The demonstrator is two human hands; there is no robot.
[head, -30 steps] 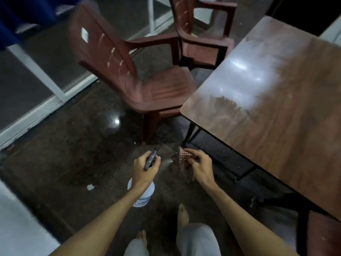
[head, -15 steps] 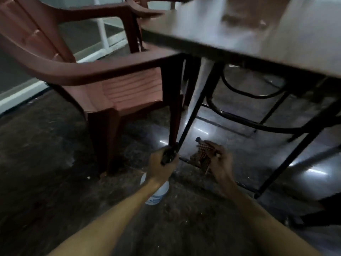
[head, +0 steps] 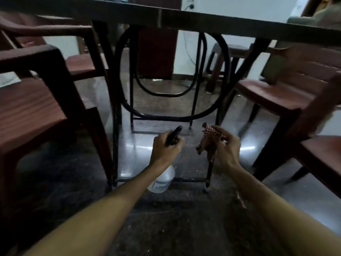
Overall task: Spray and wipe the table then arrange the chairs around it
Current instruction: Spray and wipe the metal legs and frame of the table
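While table (head: 203, 17) is viewed from below near edge, spray bottle (head: 162, 180) is gripped by left hand (head: 166, 146), fingers curled round trigger head; checked cloth (head: 208, 139) is pinched in right hand (head: 227, 146). Black frame (head: 173, 117) is planted on glossy floor (head: 166, 228), flanked by left chair (head: 33, 111), right chair (head: 276, 93).

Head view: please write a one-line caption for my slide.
Low beside the table: left hand grips the spray bottle, right hand holds a checked cloth, chairs on either side.
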